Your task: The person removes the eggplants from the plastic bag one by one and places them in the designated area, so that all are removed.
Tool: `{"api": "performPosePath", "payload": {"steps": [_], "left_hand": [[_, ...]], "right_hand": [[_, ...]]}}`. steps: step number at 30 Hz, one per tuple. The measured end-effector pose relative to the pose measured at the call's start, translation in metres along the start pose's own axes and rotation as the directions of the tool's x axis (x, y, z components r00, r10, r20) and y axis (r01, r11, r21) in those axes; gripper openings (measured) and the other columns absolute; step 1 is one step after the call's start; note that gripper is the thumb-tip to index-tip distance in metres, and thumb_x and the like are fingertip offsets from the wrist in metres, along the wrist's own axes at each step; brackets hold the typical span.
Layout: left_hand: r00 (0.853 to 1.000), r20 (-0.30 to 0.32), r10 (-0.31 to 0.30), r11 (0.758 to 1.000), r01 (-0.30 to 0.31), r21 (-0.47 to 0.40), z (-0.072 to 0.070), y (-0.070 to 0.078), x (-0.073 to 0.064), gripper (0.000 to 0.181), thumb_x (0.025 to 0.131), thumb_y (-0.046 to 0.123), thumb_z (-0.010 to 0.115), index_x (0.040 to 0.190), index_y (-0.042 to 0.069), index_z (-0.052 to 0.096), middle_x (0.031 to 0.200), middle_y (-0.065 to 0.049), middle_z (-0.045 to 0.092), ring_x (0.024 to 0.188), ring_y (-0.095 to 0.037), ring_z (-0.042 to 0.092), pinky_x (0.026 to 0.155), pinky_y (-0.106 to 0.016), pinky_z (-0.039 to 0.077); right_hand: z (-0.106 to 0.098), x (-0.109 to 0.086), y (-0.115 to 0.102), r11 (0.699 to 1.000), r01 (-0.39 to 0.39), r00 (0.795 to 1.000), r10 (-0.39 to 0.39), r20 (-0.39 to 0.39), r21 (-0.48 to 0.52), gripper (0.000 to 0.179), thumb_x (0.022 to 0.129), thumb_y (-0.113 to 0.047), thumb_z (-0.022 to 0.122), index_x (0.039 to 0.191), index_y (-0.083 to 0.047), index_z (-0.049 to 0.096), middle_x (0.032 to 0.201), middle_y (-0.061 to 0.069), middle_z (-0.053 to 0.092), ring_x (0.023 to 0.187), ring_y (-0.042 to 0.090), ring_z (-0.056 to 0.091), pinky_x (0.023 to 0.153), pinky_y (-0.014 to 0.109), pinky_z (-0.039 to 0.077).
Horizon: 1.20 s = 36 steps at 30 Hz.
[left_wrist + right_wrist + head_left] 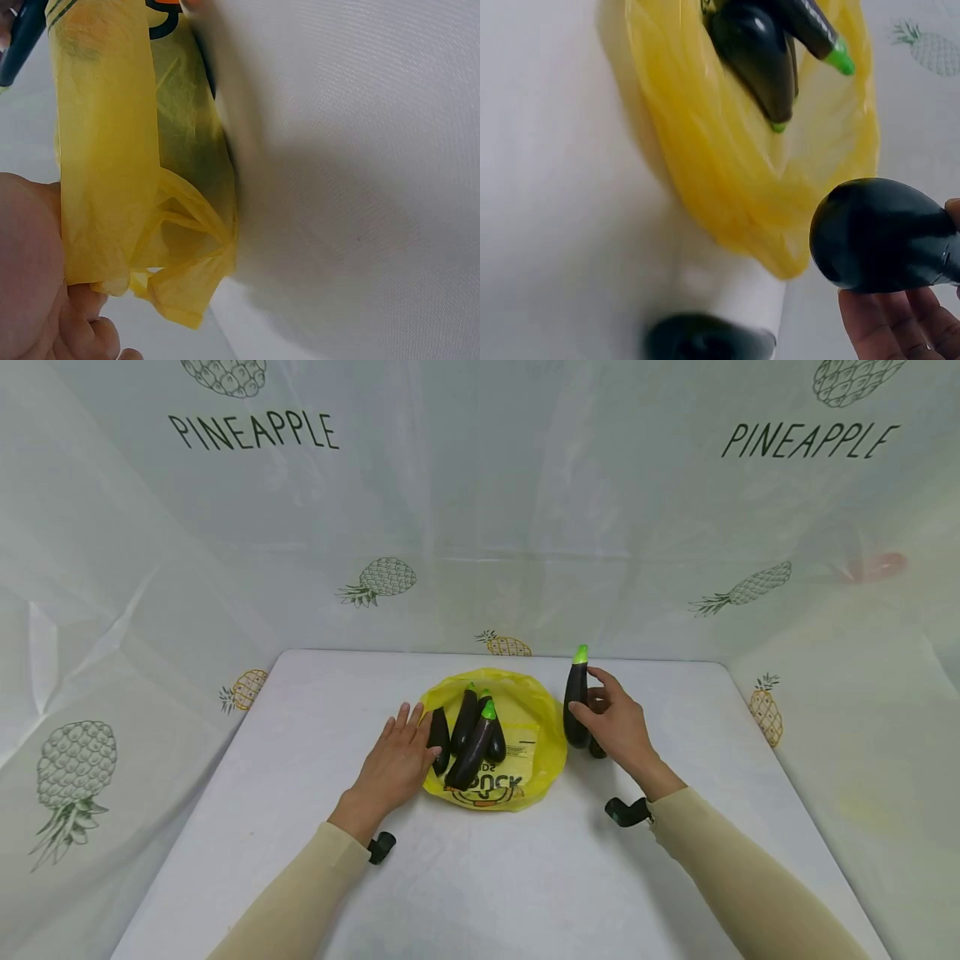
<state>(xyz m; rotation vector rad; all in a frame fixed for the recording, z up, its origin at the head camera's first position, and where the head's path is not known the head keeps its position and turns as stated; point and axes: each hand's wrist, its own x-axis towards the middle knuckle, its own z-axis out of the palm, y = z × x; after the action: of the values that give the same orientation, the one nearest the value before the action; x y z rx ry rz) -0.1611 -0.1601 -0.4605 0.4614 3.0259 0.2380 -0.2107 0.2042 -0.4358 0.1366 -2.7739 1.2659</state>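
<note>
Upright in the grip of my right hand [615, 718] is a dark eggplant [577, 702] with a bright green stem end, just right of a yellow plastic bag [551, 760]. The right wrist view shows the held eggplant [885, 236] between thumb and fingers. A second eggplant [597, 749] lies on the table below that hand, mostly hidden by it. Several eggplants [472, 752] lie inside the wide-mouthed bag. My left hand [397, 764] rests against the bag's left rim, its fingers fairly straight. In the left wrist view the yellow bag [105, 150] covers part of that hand.
Everything stands on a white table [495, 885]. A pale plastic sheet [480, 510] printed with pineapples hangs behind and at both sides. Small black devices are strapped at both wrists, one below the right wrist [627, 812].
</note>
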Motion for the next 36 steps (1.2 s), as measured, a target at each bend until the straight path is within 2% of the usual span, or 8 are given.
{"api": "performPosePath", "payload": {"steps": [5, 10, 16, 24, 27, 36], "left_hand": [[1.000, -0.006, -0.002, 1.000, 0.002, -0.004, 0.000, 0.001, -0.001, 0.068, 0.114, 0.040, 0.045, 0.167, 0.001, 0.025, 0.175, -0.019, 0.017, 0.164, -0.039, 0.009, 0.133, -0.056, 0.014], [1.000, -0.004, -0.005, 1.000, 0.005, -0.007, -0.001, 0.001, -0.002, 0.068, 0.114, 0.039, 0.045, 0.167, 0.001, 0.025, 0.175, -0.019, 0.017, 0.164, -0.039, 0.008, 0.133, -0.056, 0.014], [1.000, -0.007, -0.011, 1.000, 0.011, -0.015, 0.000, 0.001, -0.001, 0.068, 0.114, 0.039, 0.046, 0.167, 0.001, 0.026, 0.175, -0.019, 0.018, 0.164, -0.039, 0.009, 0.133, -0.056, 0.014], [1.000, -0.017, -0.004, 1.000, 0.004, 0.001, 0.002, 0.001, -0.002, 0.068, 0.114, 0.039, 0.046, 0.166, 0.000, 0.027, 0.174, -0.021, 0.019, 0.163, -0.041, 0.010, 0.133, -0.056, 0.015], [1.000, -0.021, 0.001, 1.000, -0.001, 0.006, 0.002, 0.000, -0.002, 0.068, 0.114, 0.038, 0.047, 0.166, 0.000, 0.027, 0.174, -0.022, 0.020, 0.163, -0.042, 0.011, 0.132, -0.057, 0.016], [1.000, -0.027, -0.001, 1.000, 0.000, -0.019, 0.003, 0.000, -0.004, 0.067, 0.114, 0.037, 0.048, 0.166, 0.000, 0.028, 0.174, -0.022, 0.021, 0.163, -0.042, 0.012, 0.132, -0.056, 0.016]], "right_hand": [[-0.011, 0.000, 0.009, 0.999, 0.013, 1.000, -0.014, -0.017, -0.047, 0.072, 0.103, -0.033, 0.069, 0.164, -0.014, 0.036, 0.135, 0.025, 0.067, 0.112, 0.040, 0.070, 0.090, 0.057, 0.062], [-0.022, -0.001, 0.018, 0.998, 0.014, 0.999, -0.016, -0.033, -0.061, 0.072, 0.104, -0.033, 0.068, 0.165, -0.015, 0.035, 0.142, 0.025, 0.063, 0.117, 0.043, 0.070, 0.092, 0.060, 0.061], [-0.034, -0.002, 0.027, 0.997, 0.014, 0.997, -0.019, -0.070, -0.071, 0.069, 0.104, -0.032, 0.068, 0.165, -0.016, 0.038, 0.145, 0.023, 0.062, 0.116, 0.042, 0.071, 0.085, 0.054, 0.063], [-0.055, -0.002, 0.038, 0.996, -0.032, 0.995, 0.024, -0.093, -0.088, 0.070, 0.105, -0.034, 0.066, 0.166, -0.016, 0.036, 0.147, 0.024, 0.061, 0.120, 0.042, 0.069, 0.078, 0.039, 0.060], [-0.062, -0.001, 0.046, 0.994, -0.051, 0.995, 0.042, -0.092, -0.099, 0.071, 0.105, -0.035, 0.065, 0.166, -0.015, 0.036, 0.148, 0.025, 0.060, 0.120, 0.044, 0.068, 0.076, 0.037, 0.059], [-0.075, 0.002, 0.076, 0.976, -0.111, 0.993, 0.103, -0.054, -0.187, 0.072, 0.106, -0.039, 0.060, 0.166, -0.010, 0.033, 0.150, 0.031, 0.055, 0.125, 0.050, 0.064, 0.083, 0.058, 0.062]]}}
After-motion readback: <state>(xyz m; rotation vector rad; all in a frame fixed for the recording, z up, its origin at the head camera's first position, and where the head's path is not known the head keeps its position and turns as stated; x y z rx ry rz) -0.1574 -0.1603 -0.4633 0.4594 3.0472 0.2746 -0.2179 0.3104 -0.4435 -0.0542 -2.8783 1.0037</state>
